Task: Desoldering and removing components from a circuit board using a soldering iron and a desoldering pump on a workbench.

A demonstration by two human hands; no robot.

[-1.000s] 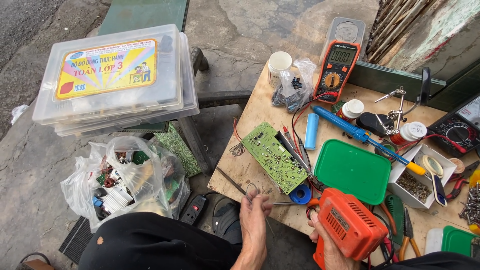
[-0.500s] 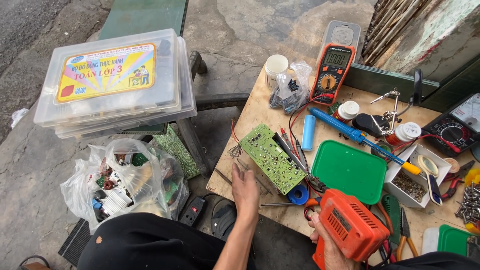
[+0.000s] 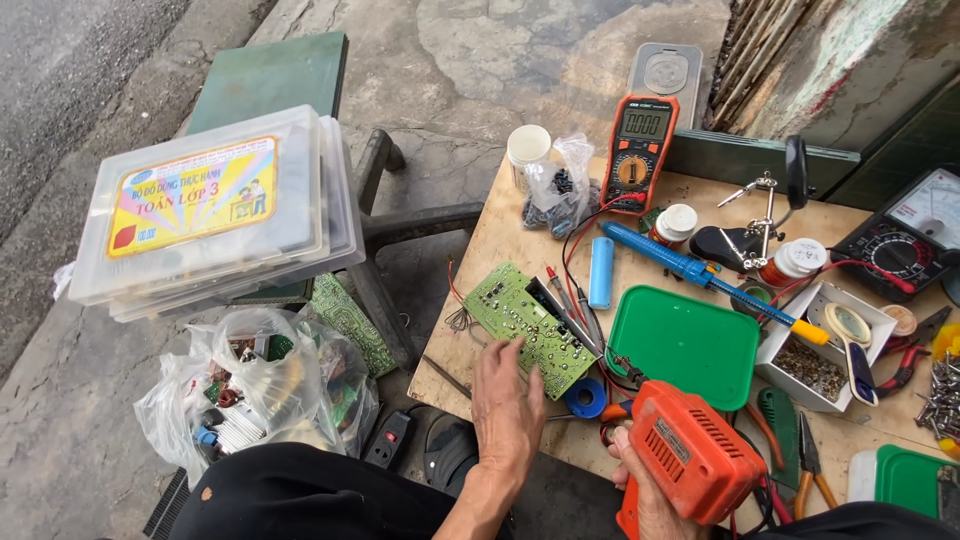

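The left hand [image 3: 507, 400] lies flat on the wooden table top [image 3: 500, 240], fingers stretched forward and holding nothing. Its fingertips [image 3: 520, 350] touch the near edge of the green rectangular circuit board [image 3: 530, 328], which lies with its solder side up near the left edge of the table. The right hand [image 3: 648, 492] is closed around the lower part of the orange plastic power tool [image 3: 690, 462], at the near edge of the table. Between the 2 hands lies a small blue roll of tape [image 3: 585, 397]. Just right of the board is a green plastic lid [image 3: 685, 345], and behind it a blue cylindrical battery [image 3: 601, 271]. An orange digital multimeter [image 3: 640, 150] stands farther back.
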